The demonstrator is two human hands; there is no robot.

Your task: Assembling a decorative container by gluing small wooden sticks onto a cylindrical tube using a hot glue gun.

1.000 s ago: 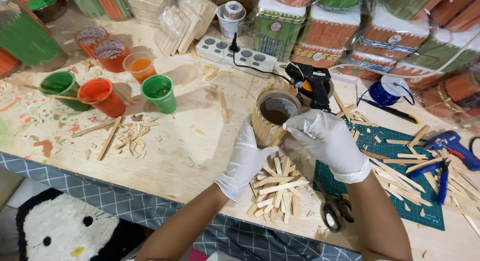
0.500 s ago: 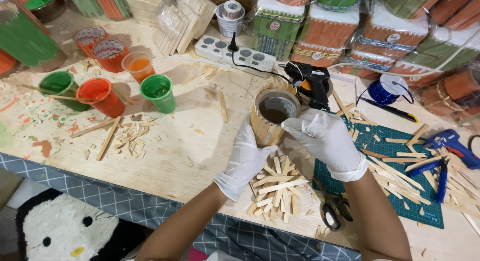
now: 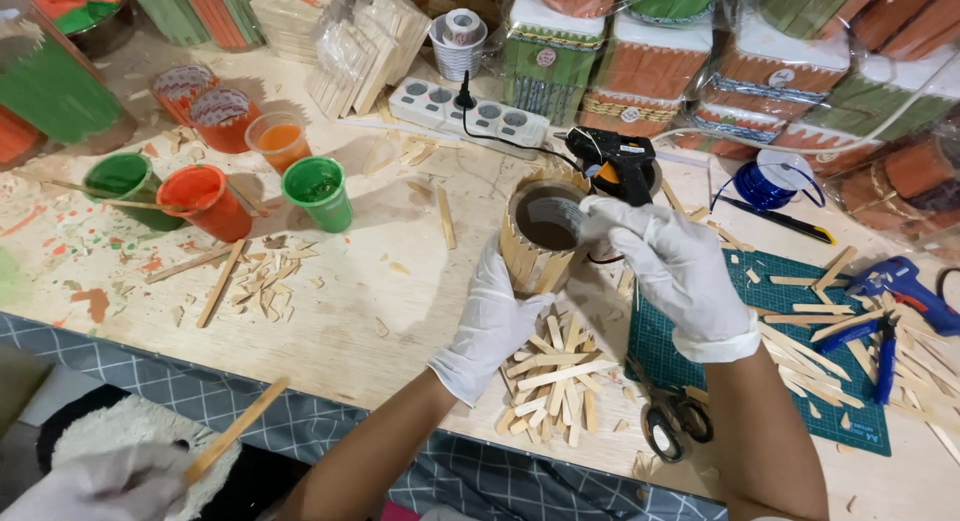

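You have one view only — a camera worn on your head, looking steeply down and forward over a wooden worktable [image 3: 330, 311]. It sits close: your left hand [image 3: 495, 316] and right hand [image 3: 680, 271], both in white gloves, meet just right of centre, forearms rising from the bottom edge. The near table edge runs along the lower frame; the far side, lined with wrapped craft boxes [image 3: 640, 61], reaches the top. Another person's gloved hand [image 3: 90, 486] shows in the bottom-left corner — no second view overlaps.
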